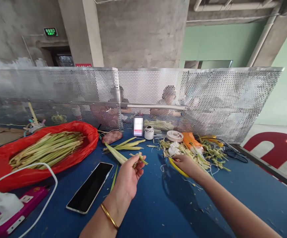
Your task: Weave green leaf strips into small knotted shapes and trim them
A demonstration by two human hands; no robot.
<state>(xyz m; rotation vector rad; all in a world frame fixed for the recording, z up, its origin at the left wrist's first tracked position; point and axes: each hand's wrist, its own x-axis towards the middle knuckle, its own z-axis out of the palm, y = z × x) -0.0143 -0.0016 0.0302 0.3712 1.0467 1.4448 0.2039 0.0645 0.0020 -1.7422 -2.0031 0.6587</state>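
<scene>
My left hand (pixel 131 175), with a gold bangle at its wrist, is closed around a pale green corn husk (pixel 115 155). The husk's broad end points up and left, while small cut-looking ends show at the fingertips. To the right, my right hand (pixel 184 164) is closed on a yellow-handled tool (pixel 177 168); a thin dark tip pokes out at its left, but the kind is partly hidden. Trimmed husk scraps (pixel 203 162) lie just behind that hand, with a crumpled white tissue (pixel 174 148) among them. More pale husks (pixel 131 144) rest behind my left hand.
A red plastic bag (pixel 89 129) holding long husk strips stands at left. A phone (pixel 90 188) and a purple power strip (pixel 26 205) with a white cable lie in front. A tape roll (pixel 175 136), a white jar (pixel 148 133) and a perforated metal screen (pixel 153 86) stand behind.
</scene>
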